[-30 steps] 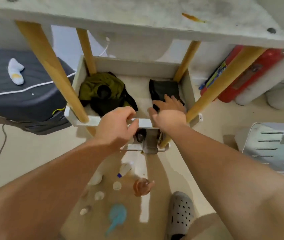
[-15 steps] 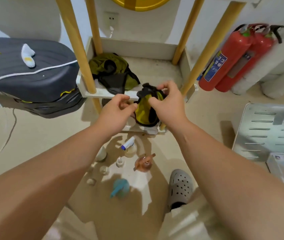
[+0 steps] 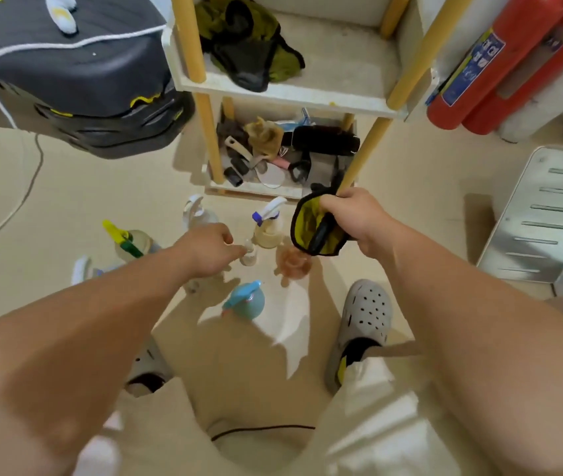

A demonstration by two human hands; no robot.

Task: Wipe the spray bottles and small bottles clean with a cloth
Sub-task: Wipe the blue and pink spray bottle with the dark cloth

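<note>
Nearest, a round teal plastic spray bottle (image 3: 244, 298) is standing on the floor just short of the left hand (image 3: 206, 250). That hand is reaching down, fingers curled, to the cap of a small clear plastic bottle (image 3: 248, 255); whether it is gripping yet cannot be told. To its right, the right hand (image 3: 355, 218) alone is clutching the bunched yellow cloth with black trim (image 3: 314, 231), which both hands were holding half a second earlier. With the cloth fetched, wiping is probably beginning here. Beyond the hands, a white trigger spray bottle with a blue nozzle (image 3: 268, 225) is standing before the white, wooden-legged shelf unit (image 3: 283, 94).
</note>
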